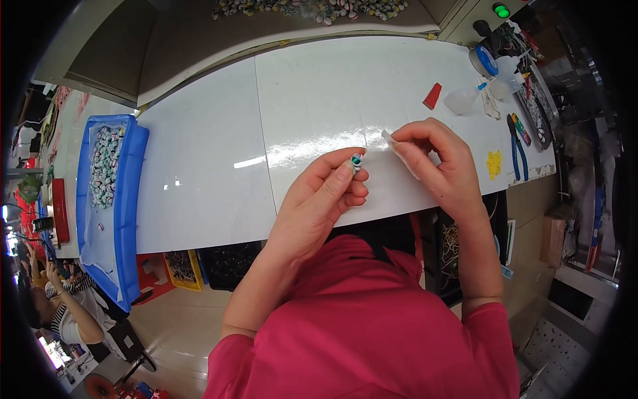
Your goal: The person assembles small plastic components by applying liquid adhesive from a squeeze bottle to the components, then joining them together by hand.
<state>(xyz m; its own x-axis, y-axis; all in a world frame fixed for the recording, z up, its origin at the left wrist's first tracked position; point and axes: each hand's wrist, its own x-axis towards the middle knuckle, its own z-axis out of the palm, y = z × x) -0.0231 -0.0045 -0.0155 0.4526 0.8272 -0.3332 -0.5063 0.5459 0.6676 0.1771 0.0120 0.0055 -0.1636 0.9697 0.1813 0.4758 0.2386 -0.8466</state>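
Wore a pink-red shirt (359,326) at the near edge. Saw a co-worker (78,319) off to the near left. Had a yellow bin (197,269) of dark pieces below the near edge of the white table (199,166). Held a small white-and-green piece (357,160) in the left hand (319,193), above the near middle of the table, pinched between thumb and forefinger with the other fingers curled in. Pinched a thin whitish sliver (387,136) between thumb and forefinger of the right hand (444,166), to the right of the small piece and apart from it; could not tell what the sliver was. Had yellow bits (494,164) in a cluster to the right of that hand, and blue-handled pliers (516,149) just right of them. Had a long blue tray (129,213) of small round pieces (106,159) at the left. Saw farther off, on the right, a red tapered piece (432,96) near a translucent bottle (461,101). Saw at the far edge a heap of small pieces (325,10), and to its right a lit green button (502,11).
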